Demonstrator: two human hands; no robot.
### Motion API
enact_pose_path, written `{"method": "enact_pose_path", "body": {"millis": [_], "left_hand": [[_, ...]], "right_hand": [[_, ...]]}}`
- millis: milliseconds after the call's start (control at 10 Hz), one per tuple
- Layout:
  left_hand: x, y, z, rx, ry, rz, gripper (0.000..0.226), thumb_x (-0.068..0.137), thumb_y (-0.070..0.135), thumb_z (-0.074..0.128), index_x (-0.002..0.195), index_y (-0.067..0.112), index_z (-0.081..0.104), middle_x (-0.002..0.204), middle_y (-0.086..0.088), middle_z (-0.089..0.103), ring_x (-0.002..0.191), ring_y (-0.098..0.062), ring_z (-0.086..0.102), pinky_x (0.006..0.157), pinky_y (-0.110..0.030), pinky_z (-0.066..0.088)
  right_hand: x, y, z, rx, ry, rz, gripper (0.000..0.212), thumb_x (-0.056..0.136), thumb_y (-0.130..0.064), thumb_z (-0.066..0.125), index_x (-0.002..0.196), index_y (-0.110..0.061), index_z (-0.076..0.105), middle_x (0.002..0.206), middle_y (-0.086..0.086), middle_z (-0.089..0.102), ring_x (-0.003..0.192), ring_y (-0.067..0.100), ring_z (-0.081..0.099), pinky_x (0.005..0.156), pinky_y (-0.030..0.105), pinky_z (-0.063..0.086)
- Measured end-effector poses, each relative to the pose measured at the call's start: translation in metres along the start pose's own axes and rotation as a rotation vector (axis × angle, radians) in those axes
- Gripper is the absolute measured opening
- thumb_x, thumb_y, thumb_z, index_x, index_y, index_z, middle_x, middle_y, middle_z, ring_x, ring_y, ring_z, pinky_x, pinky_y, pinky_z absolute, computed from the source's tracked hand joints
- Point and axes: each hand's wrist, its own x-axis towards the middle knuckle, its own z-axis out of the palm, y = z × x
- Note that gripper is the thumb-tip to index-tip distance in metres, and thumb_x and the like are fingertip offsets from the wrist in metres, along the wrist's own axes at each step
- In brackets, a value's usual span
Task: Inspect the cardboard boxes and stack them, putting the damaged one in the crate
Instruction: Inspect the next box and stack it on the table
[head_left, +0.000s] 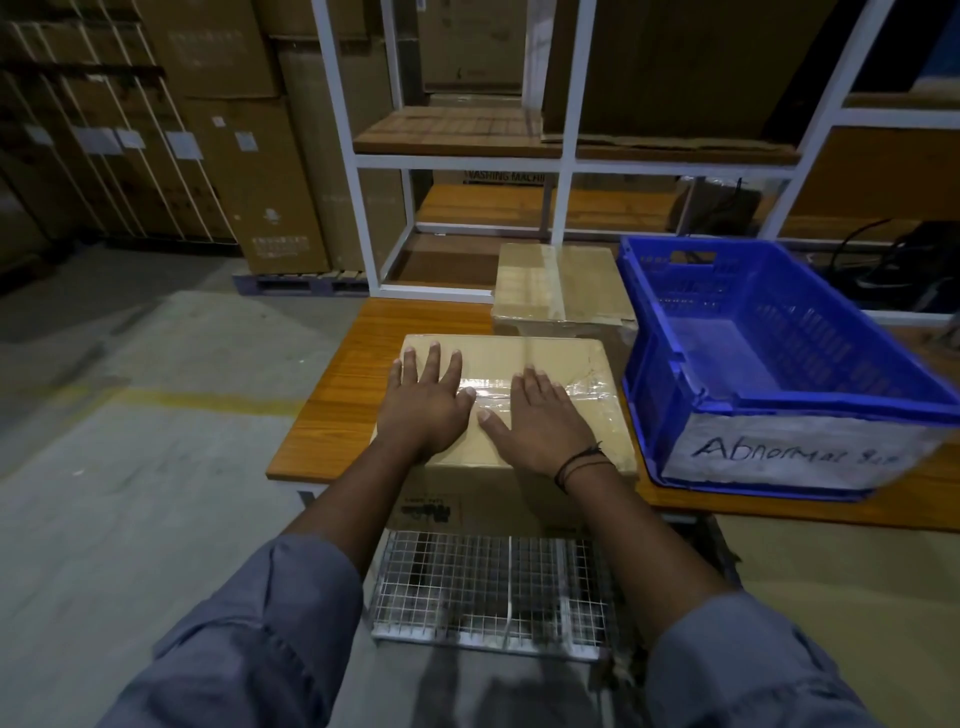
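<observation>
On the near box (550, 358) at the table (337, 415) edge, left hand (426, 408) and right hand (543, 423) lie flat, fingers straight and spread; inspection seems in hand, and next comes a choice: far box (561, 280) at 12 o'clock, or crate (655, 410) at 2 o'clock.

Left hand (423, 402) and right hand (540, 418) lay flat on the near box (498, 353), itself on the table (337, 395). Second box (558, 286) sat just past the fingertips (432, 351), crate (654, 384) on the table right of the right fingers, wire rack (488, 587) back below the wrists.
</observation>
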Motion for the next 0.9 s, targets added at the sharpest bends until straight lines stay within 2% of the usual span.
{"method": "enact_pose_path", "body": {"millis": [400, 600, 800, 900], "left_hand": [[0.0, -0.001, 0.002, -0.007, -0.01, -0.009, 0.068, 0.107, 0.058, 0.014, 0.165, 0.029, -0.003, 0.172, -0.006, -0.01, 0.157, -0.035, -0.014, 0.127, -0.054, -0.005], [0.002, 0.001, 0.004, -0.006, 0.011, -0.01, 0.067, 0.107, 0.058, 0.014, 0.165, 0.029, -0.001, 0.172, -0.006, -0.008, 0.158, -0.036, -0.013, 0.127, -0.054, -0.005], [0.003, -0.003, 0.006, -0.006, 0.005, -0.027, 0.068, 0.106, 0.06, 0.014, 0.165, 0.03, -0.002, 0.172, -0.005, -0.008, 0.158, -0.035, -0.013, 0.127, -0.054, -0.005], [0.004, 0.002, 0.006, -0.009, 0.021, -0.017, 0.068, 0.106, 0.061, 0.015, 0.165, 0.031, 0.0, 0.173, -0.005, -0.007, 0.158, -0.035, -0.012, 0.127, -0.054, -0.004]], "right_hand": [[-0.005, 0.013, -0.001, 0.008, 0.002, 0.019, 0.084, 0.104, -0.065, 0.019, 0.165, -0.01, 0.003, 0.173, 0.011, -0.005, 0.16, 0.025, -0.004, 0.127, 0.04, -0.002], [-0.007, 0.011, -0.001, -0.001, 0.035, 0.167, 0.086, 0.103, -0.066, 0.018, 0.165, -0.008, 0.002, 0.172, 0.013, -0.006, 0.16, 0.027, -0.006, 0.129, 0.045, -0.003], [-0.01, 0.024, -0.007, 0.005, 0.027, 0.083, 0.087, 0.103, -0.068, 0.019, 0.165, -0.009, 0.003, 0.173, 0.011, -0.005, 0.16, 0.024, -0.005, 0.129, 0.044, -0.004], [-0.016, 0.029, -0.006, 0.0, 0.088, 0.179, 0.092, 0.1, -0.072, 0.019, 0.165, -0.008, 0.004, 0.173, 0.011, -0.004, 0.16, 0.024, -0.005, 0.128, 0.047, -0.005]]}}
